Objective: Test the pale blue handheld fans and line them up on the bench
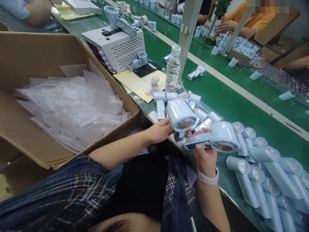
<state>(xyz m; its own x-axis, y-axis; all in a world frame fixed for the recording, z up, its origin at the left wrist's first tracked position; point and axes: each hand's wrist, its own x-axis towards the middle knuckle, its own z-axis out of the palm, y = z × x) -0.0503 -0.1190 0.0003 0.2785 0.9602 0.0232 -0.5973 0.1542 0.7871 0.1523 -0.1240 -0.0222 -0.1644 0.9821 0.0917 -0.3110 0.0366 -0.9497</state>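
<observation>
My left hand (160,130) grips a pale blue handheld fan (181,116) by its handle, the round head turned toward me. My right hand (205,157), with a white watch on the wrist, holds a second pale blue fan (218,138) lying sideways, its head to the right. The two fans almost touch above the edge of the green conveyor belt (231,106). More of the same fans lie in a heap (263,167) at my right and several (169,100) lie just behind my hands.
A cardboard box (29,54) of clear bubble bags (72,106) stands at my left. Behind are a water bottle (173,69), a yellow sticker sheet (140,84), a white metal unit (118,45). Other people's arms work at the far side and top left.
</observation>
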